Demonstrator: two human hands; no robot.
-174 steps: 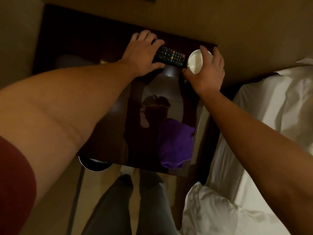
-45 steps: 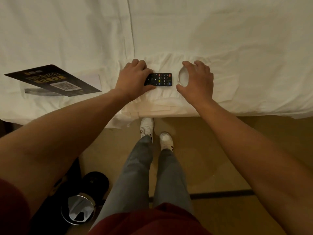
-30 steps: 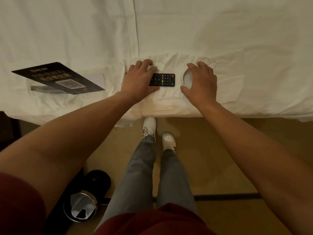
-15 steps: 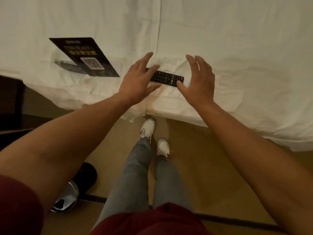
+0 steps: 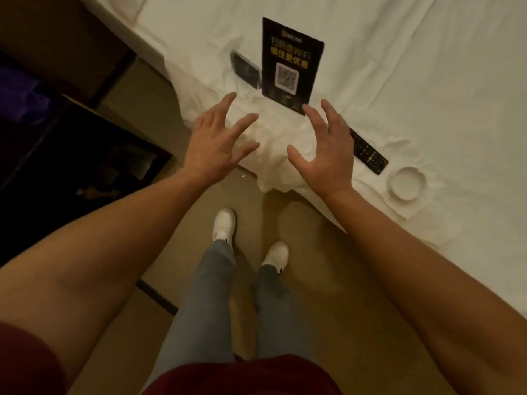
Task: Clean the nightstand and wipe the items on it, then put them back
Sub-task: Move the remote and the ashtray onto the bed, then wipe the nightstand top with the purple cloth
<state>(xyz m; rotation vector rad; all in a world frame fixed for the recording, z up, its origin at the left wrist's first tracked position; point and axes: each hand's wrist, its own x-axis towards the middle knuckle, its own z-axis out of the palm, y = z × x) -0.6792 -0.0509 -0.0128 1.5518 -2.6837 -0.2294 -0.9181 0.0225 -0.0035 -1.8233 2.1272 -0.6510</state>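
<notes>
Hovering empty left hand [image 5: 216,143], right hand [image 5: 325,155] — fingers spread; rumpled white sheet [image 5: 427,81]

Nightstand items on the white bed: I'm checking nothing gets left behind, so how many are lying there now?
3: black QR-code sign nearest the pillow end, black remote control beside the right hand, round white ashtray beyond it. Folds may hide more.

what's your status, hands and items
Left hand and right hand open, holding nothing. Remote, ashtray and card lie on the bed. Nothing in the way.
</notes>
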